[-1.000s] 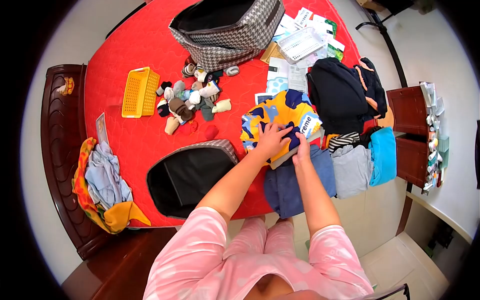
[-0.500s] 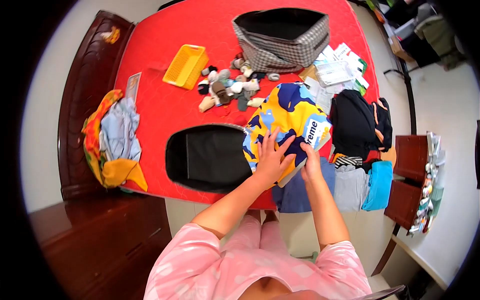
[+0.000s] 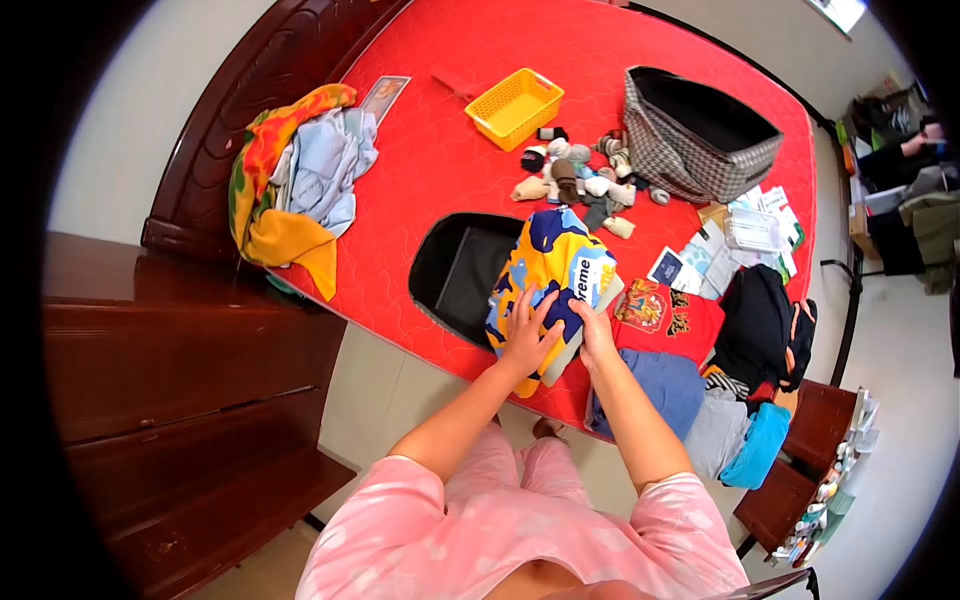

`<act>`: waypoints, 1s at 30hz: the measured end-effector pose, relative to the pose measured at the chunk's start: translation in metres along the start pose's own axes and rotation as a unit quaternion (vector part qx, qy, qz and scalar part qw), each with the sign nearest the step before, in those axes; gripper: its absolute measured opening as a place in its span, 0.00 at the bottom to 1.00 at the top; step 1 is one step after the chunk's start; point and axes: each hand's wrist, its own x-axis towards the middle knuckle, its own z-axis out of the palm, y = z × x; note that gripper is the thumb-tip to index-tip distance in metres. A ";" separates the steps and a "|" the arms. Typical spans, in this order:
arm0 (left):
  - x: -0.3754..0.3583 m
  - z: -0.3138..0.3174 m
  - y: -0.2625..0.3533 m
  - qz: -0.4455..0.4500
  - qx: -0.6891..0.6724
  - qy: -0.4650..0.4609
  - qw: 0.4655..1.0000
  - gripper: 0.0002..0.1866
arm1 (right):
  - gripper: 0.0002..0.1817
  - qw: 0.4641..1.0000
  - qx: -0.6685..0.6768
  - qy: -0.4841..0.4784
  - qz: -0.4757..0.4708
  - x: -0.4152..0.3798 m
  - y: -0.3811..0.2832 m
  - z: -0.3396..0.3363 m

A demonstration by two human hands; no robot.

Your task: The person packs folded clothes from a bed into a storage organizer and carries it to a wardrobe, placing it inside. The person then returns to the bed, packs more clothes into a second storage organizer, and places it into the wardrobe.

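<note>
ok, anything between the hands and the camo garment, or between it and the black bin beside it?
Nothing visible. Left hand and right hand are on the camo garment, which overlaps the black bin in this view.

We bring the camouflage-patterned garment (image 3: 545,270) over the black-lined bin (image 3: 468,265).
Our left hand (image 3: 530,335) and right hand (image 3: 597,335) have carried it off the blue folded clothing (image 3: 662,388) and away from the papers (image 3: 712,262), so it now covers the bin's right side, where at first it lay just beside it. The red printed cloth (image 3: 688,325), hidden under it before, now shows its gold design, and the dark booklet (image 3: 666,268) is uncovered too. Our view has turned, bringing more of the wooden cabinet (image 3: 180,370) into sight at the left and a bright window (image 3: 843,14) at the top right.
</note>
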 end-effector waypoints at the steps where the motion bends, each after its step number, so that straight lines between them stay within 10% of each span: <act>1: 0.000 0.004 -0.015 -0.003 -0.020 0.002 1.000 0.28 | 0.26 1.000 -0.011 0.002 -0.001 0.006 0.006 0.005; 15: 0.034 0.051 -0.212 -0.199 -0.289 -0.168 0.921 0.29 | 0.31 0.955 -0.240 0.173 -0.021 0.142 0.125 0.032; 18: 0.061 0.040 -0.249 -0.237 -0.345 -0.188 0.889 0.27 | 0.34 0.869 -0.416 0.264 -0.039 0.184 0.151 0.045; 21: 0.072 0.032 -0.303 -0.301 -0.366 -0.161 0.866 0.28 | 0.38 0.909 -0.367 0.195 -0.010 0.210 0.185 0.075; 26: 0.085 -0.032 -0.305 -0.255 -0.049 -0.062 0.964 0.29 | 0.44 0.927 -0.362 0.097 -0.023 0.223 0.224 0.110; 30: 0.069 -0.027 -0.306 -0.169 0.094 -0.179 0.964 0.33 | 0.40 0.791 -0.597 -0.011 -0.133 0.223 0.228 0.077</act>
